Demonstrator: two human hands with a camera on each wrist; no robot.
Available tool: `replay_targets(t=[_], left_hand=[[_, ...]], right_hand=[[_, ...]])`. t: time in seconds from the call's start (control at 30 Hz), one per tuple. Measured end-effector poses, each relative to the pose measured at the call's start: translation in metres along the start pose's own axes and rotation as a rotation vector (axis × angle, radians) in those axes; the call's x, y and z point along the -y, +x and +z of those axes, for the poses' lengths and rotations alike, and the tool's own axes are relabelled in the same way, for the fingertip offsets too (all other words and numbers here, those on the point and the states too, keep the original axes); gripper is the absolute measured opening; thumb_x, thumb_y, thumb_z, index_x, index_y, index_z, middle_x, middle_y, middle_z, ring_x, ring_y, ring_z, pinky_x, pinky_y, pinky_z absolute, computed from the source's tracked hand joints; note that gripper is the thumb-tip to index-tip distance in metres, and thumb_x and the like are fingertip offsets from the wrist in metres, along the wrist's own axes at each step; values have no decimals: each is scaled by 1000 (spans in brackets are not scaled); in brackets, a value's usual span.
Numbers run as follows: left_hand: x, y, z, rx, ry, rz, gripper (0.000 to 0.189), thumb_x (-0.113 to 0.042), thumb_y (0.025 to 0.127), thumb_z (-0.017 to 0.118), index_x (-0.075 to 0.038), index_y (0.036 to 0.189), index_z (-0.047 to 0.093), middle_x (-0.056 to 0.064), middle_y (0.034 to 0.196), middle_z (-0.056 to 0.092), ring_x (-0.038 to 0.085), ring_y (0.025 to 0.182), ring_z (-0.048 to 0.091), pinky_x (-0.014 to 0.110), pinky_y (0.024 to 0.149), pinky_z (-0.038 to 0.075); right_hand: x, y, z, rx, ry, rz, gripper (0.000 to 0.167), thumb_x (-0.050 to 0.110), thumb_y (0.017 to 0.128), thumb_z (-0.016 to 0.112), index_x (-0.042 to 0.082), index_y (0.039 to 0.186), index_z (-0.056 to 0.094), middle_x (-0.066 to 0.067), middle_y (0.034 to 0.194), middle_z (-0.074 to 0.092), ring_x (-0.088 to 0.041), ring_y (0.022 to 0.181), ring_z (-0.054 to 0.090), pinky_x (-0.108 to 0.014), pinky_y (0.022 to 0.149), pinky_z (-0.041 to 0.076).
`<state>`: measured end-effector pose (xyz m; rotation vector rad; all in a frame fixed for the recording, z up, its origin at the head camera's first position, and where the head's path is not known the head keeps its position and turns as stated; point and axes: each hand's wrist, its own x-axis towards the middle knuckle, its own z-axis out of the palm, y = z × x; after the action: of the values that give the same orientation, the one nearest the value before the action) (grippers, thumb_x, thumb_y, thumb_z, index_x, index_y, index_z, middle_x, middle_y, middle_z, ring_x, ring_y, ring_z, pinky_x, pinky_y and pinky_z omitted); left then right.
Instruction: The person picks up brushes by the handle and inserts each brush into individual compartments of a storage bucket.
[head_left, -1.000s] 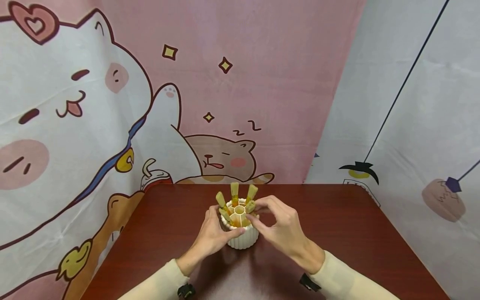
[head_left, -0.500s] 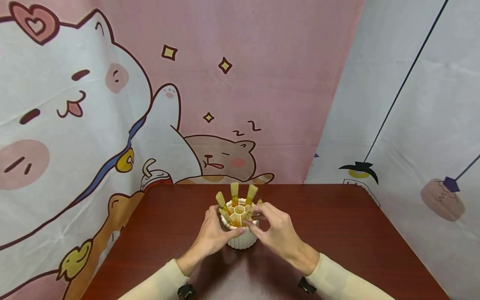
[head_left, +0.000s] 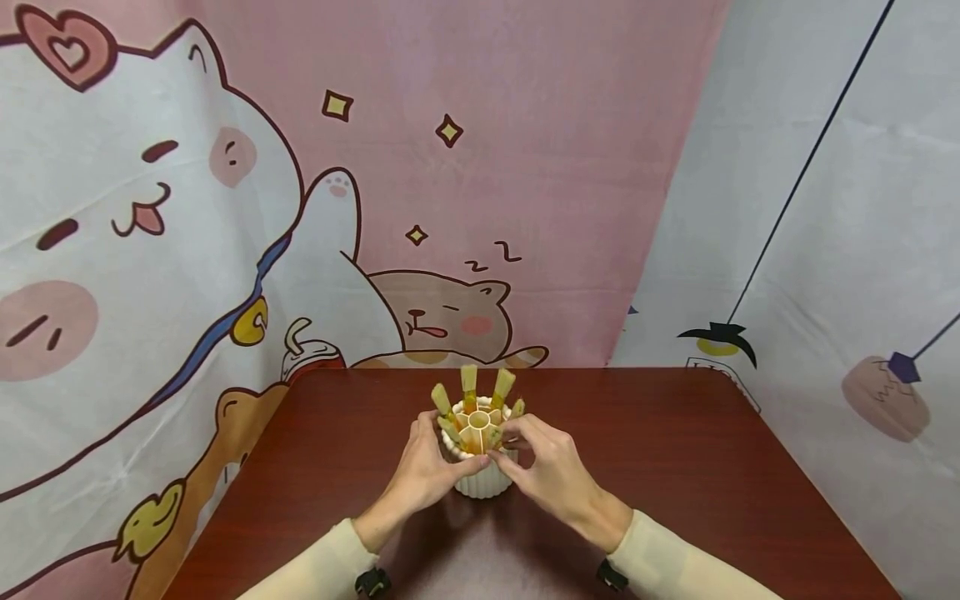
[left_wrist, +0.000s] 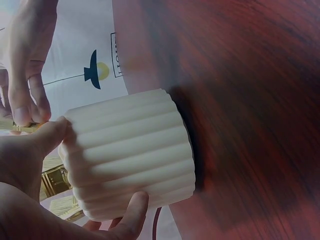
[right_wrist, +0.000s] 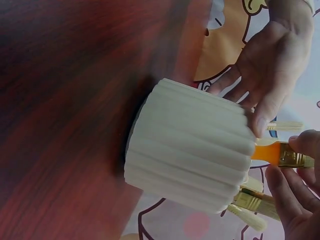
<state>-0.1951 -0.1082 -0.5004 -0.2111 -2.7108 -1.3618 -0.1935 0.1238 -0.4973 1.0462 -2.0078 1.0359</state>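
A white ribbed pot [head_left: 483, 483] stands on the table with a round divider [head_left: 478, 422] in its mouth. My left hand [head_left: 425, 468] grips the pot's left side, thumb across the front near the rim, fingers around the far side. Between thumb and fingers my right hand [head_left: 555, 471] pinches a paintbrush [right_wrist: 267, 152] with an orange handle and gold ferrule at the pot's front right. Its handle goes bristles-up into the pot, and its lower end is hidden inside. Several other paintbrushes [head_left: 468, 382] stand bristles-up around the divider, leaning outward.
The dark red-brown table [head_left: 660, 467] extends on both sides of the pot. Behind it hangs a cloth backdrop [head_left: 570, 167] printed with cartoon cats, close along the table's far edge.
My right hand has moved slightly left and toward me, and the pinched paintbrush has come down lower at the pot's front right. My left hand has stayed on the pot.
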Motion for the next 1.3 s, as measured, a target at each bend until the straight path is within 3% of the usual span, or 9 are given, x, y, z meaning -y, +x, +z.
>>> replay_targets(t=[0.57, 1.3], left_hand=[[-1, 0, 1, 1, -2, -5, 111, -54, 78, 100, 3, 153, 41, 23, 141, 51, 36, 125, 61, 56, 105, 52], [-3, -2, 1, -10, 1, -13, 111, -52, 76, 101, 2, 153, 41, 23, 140, 52, 38, 128, 60, 58, 108, 50]], right_hand=[[-5, -5, 4, 52, -32, 93, 36, 2, 86, 95, 7, 114, 73, -1, 105, 75, -14, 88, 78, -29, 75, 64], [-6, -10, -3, 77, -10, 92, 29, 0, 91, 89, 6, 115, 75, -7, 104, 76, -18, 87, 78, -29, 76, 64]])
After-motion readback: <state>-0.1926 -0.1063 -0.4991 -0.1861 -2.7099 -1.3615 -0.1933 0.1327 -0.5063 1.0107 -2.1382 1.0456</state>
